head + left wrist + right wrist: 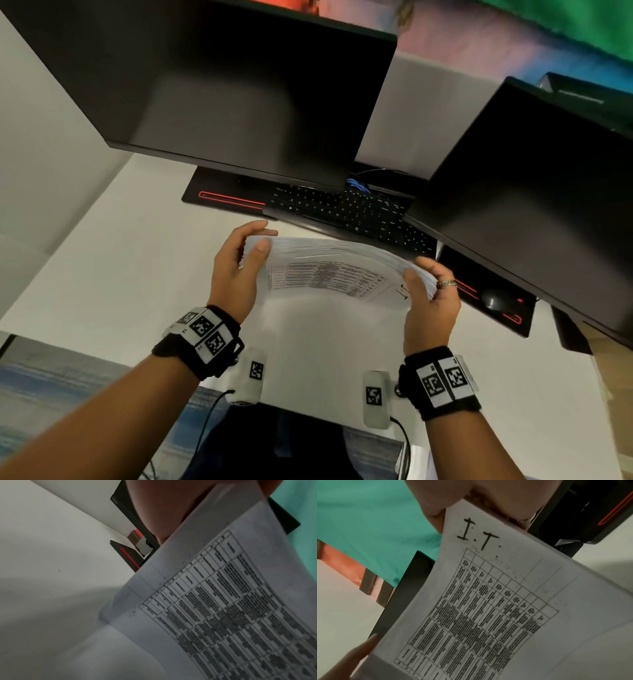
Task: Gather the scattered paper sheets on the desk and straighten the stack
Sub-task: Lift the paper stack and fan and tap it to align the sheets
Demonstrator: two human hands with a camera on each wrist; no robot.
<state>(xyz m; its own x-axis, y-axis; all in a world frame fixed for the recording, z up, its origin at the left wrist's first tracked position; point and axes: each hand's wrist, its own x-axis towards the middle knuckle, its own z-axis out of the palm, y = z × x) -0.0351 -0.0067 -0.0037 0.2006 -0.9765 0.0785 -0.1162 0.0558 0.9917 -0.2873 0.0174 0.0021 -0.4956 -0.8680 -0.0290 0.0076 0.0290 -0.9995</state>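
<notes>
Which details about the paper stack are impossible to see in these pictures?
- Table text on the paper stack: blurred in every view.
- Sheet count: edges too fine, head view.
- Stack's lower edge meeting the desk: washed out, head view.
- Left hand fingers behind the stack: hidden by paper.

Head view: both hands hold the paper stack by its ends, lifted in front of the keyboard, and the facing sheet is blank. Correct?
Not quite. The facing sheet of the paper stack is printed with a table, plain in the right wrist view. The rest stands: left hand and right hand hold its ends before the keyboard.
</notes>
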